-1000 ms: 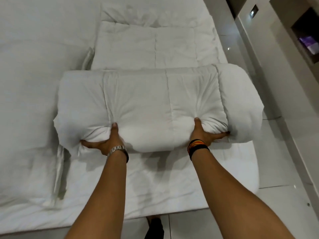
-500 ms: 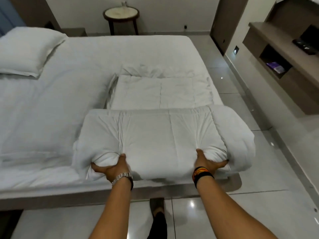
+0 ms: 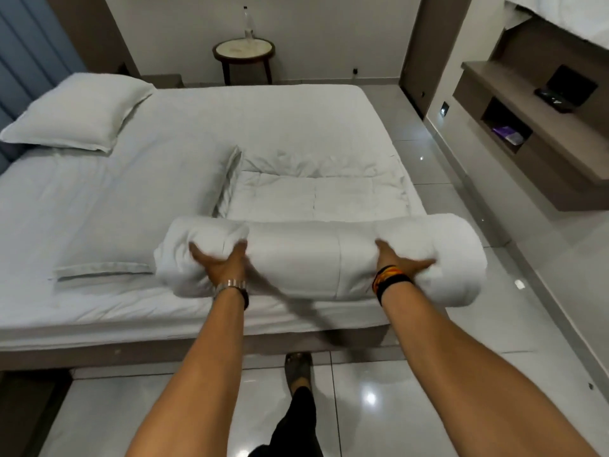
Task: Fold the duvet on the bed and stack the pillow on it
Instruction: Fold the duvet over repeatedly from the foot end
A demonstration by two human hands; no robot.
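Note:
The white duvet (image 3: 313, 255) lies at the near right corner of the bed (image 3: 204, 127), its near part rolled into a thick bundle. A flat stretch of the duvet extends beyond the roll. My left hand (image 3: 219, 263) presses on the roll's left part, fingers spread over the fabric. My right hand (image 3: 400, 263) lies flat against the roll's right part. Both hands are blurred. A white pillow (image 3: 79, 112) rests at the far left of the bed, well away from my hands.
A round side table (image 3: 244, 51) with a bottle (image 3: 248, 23) stands past the bed. A wall shelf unit (image 3: 534, 127) runs along the right. Glossy tiled floor (image 3: 445, 179) lies between bed and shelf. My foot (image 3: 298, 367) stands by the bed's near edge.
The duvet's near part has gone from a lifted fold to a tighter roll farther onto the bed. My hands moved from gripping under its edge to pressing on it. The camera tilted up.

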